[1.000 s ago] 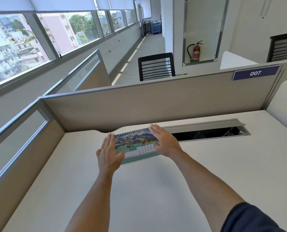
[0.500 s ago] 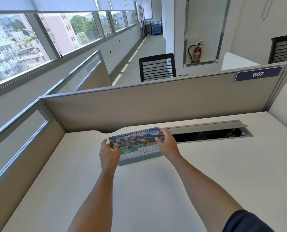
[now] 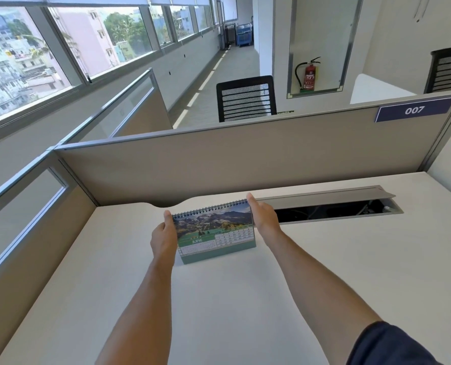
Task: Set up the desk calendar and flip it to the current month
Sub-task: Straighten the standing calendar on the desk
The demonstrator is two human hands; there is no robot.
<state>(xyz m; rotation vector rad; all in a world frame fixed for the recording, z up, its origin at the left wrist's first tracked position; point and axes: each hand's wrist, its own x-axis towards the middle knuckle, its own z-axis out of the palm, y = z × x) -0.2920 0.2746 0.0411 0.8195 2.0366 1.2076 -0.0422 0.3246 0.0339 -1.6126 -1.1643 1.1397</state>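
Note:
A spiral-bound desk calendar [image 3: 214, 230] stands tilted on the white desk [image 3: 245, 299], its green base resting on the surface. The facing page shows a mountain photo above the word JUNE and a date grid. My left hand [image 3: 164, 237] grips the calendar's left edge. Its right edge, near the spiral top, is held by my right hand [image 3: 265, 217]. Both forearms reach forward from the bottom of the view.
An open cable tray [image 3: 332, 209] with a raised grey lid is cut into the desk just right of the calendar. Beige partition panels [image 3: 245, 159] wall the desk at the back and left. A black mesh chair [image 3: 246, 98] stands beyond the partition.
The calendar lay nearly flat under my open hands; both hands have since gripped its side edges and raised it to a steeper standing angle, showing the June page.

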